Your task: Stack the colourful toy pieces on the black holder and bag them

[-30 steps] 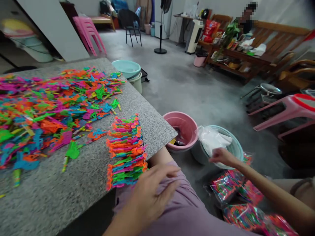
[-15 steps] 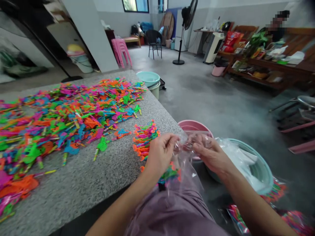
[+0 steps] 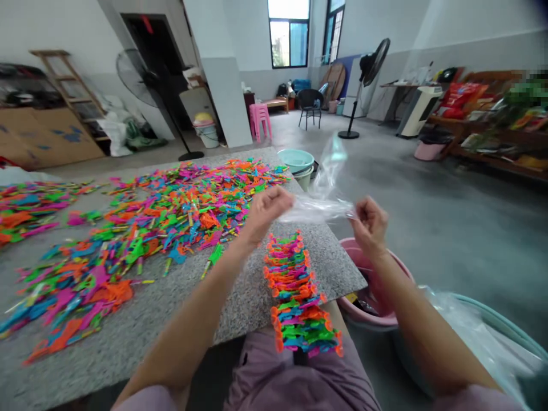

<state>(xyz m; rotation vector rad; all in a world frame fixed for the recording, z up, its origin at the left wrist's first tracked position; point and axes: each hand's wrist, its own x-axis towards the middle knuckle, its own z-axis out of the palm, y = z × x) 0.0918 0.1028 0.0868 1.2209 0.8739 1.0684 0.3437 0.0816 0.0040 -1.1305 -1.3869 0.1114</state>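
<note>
A clear plastic bag point(image 3: 319, 208) is stretched between my two hands, its loose end flaring up and away. My left hand point(image 3: 270, 208) pinches one side of the bag; my right hand point(image 3: 370, 222) grips the opposite side, fingers closed. Below them a neat row of small bright plastic toys point(image 3: 295, 285), with orange round ends along both sides, runs along the table edge and overhangs it above my lap. Left of my left hand, a big loose pile of similar coloured plastic toys point(image 3: 171, 211) spreads over the speckled stone table point(image 3: 240, 302).
Right of the table stand a pink basin point(image 3: 405, 274) and a pale green tub point(image 3: 505, 325) holding clear plastic bags. A light blue basin point(image 3: 295, 157) sits beyond the far corner. Farther back are a standing fan point(image 3: 355, 97), pink stools point(image 3: 260, 120) and a black chair point(image 3: 310, 103).
My hands have risen and moved apart, pulling the crumpled bag out wide. My view has tilted up and turned left, showing more of the toy row.
</note>
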